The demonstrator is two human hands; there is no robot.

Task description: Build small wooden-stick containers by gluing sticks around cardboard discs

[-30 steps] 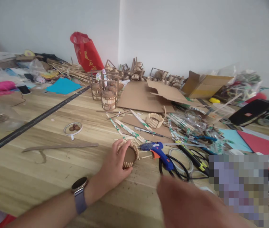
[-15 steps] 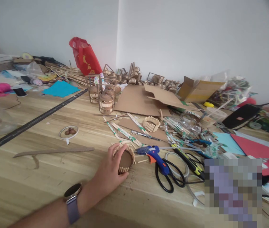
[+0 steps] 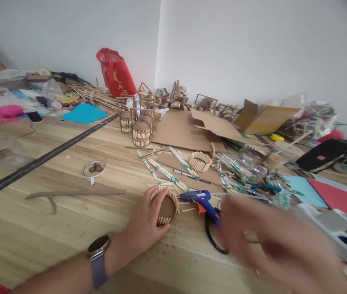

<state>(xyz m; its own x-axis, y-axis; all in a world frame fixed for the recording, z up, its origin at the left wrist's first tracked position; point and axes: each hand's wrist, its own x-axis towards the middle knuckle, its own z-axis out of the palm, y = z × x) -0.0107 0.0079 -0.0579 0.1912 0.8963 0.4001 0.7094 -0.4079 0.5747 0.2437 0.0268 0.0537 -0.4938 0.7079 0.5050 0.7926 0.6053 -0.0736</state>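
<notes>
My left hand (image 3: 147, 220), a watch on its wrist, is wrapped around a small round basket (image 3: 166, 209) with a brown cardboard base and a wall of short wooden sticks. The basket rests on the wooden table. My right hand (image 3: 253, 232) is smeared by motion over the right side, close to the handle of a blue glue gun (image 3: 202, 198). Whether it touches the handle I cannot tell. The gun lies with its nozzle toward the basket. Black-handled scissors (image 3: 211, 239) are partly hidden behind the right hand. Loose short sticks (image 3: 188, 210) lie between basket and gun.
A second stick ring (image 3: 200, 161) stands behind, near a pen (image 3: 181, 173) and cardboard sheets (image 3: 176, 130). Finished stick baskets with handles (image 3: 141, 134) stand farther back. A cardboard strip (image 3: 78, 192) and a white ring (image 3: 93, 169) holding brown balls lie left. A person sits at far left.
My right hand has come into view from the right, over the scissors and near the glue gun. My left hand keeps hold of the basket. The whole view has shifted slightly.
</notes>
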